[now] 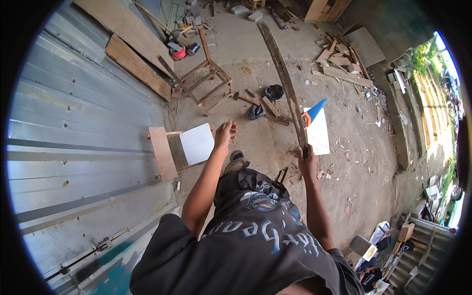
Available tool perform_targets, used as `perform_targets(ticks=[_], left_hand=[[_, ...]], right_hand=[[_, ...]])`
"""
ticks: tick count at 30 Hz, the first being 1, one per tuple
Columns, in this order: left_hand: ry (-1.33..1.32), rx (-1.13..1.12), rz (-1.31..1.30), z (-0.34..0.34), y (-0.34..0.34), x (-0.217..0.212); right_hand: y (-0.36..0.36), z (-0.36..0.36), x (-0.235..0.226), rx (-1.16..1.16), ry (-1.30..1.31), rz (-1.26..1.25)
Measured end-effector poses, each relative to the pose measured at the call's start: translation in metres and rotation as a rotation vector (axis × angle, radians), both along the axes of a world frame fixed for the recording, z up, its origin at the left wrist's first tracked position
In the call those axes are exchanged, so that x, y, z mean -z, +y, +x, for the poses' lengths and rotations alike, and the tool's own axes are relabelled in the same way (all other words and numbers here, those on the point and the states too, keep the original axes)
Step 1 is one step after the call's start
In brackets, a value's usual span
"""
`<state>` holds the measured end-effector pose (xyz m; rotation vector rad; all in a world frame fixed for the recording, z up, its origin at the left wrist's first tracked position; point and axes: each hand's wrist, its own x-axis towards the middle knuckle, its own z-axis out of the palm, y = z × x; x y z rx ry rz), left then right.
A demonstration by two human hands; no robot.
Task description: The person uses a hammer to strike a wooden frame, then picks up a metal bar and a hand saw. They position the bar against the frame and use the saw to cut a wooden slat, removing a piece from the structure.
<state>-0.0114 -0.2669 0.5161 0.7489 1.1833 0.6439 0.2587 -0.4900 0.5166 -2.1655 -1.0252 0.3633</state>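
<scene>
My right hand [307,160] is closed round the near end of a long, weathered wooden plank [281,64]. The plank rises away from me, and its far end tilts a little to the left. My left hand [225,134] hangs in the air with nothing in it, its fingers loosely bent and apart. Just right of the plank, a handsaw [316,110] with a blue blade and orange handle lies over a white sheet [318,132] on the floor; the plank is close beside its handle. Left of my left hand is a white square panel [197,143].
A bare wooden chair frame [206,81] stands ahead to the left. A hammer [247,99], black bags [256,112] and wood offcuts lie on the floor. A brown board [163,153] is near the metal wall [88,113]. Scrap wood [344,61] is piled at the far right.
</scene>
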Motion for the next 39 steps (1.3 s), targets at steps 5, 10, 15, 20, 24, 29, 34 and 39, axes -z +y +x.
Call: perform_targets(ticks=[5, 10, 15, 20, 24, 29, 34, 39], left_hand=[[0.177, -0.102, -0.088, -0.070, 0.021, 0.034], [0.331, -0.106, -0.120, -0.080, 0.056, 0.077], [0.574, 0.110, 0.100, -0.063, 0.082, 0.190], [0.754, 0.386, 0.256, -0.030, 0.133, 0.324], [0.964, 0.573, 0.427, -0.005, 0.182, 0.463], [1.171, 0.458, 0.725, 0.020, 0.278, 0.606], [1.301, 0.322, 0.939, 0.008, 0.360, 0.683], [1.147, 0.352, 0.838, -0.023, 0.406, 0.727]], right_hand=[[-0.004, 0.003, 0.051, -0.051, 0.086, -0.250], [0.019, 0.013, 0.109, -0.108, 0.090, -0.451], [0.066, 0.022, 0.176, -0.198, 0.107, -0.609], [0.146, 0.036, 0.302, -0.305, 0.225, -0.651], [0.215, 0.043, 0.443, -0.427, 0.260, -0.540], [0.319, 0.040, 0.564, -0.498, 0.481, -0.519], [0.379, 0.021, 0.622, -0.582, 0.515, -0.476], [0.403, -0.005, 0.648, -0.679, 0.609, -0.389]])
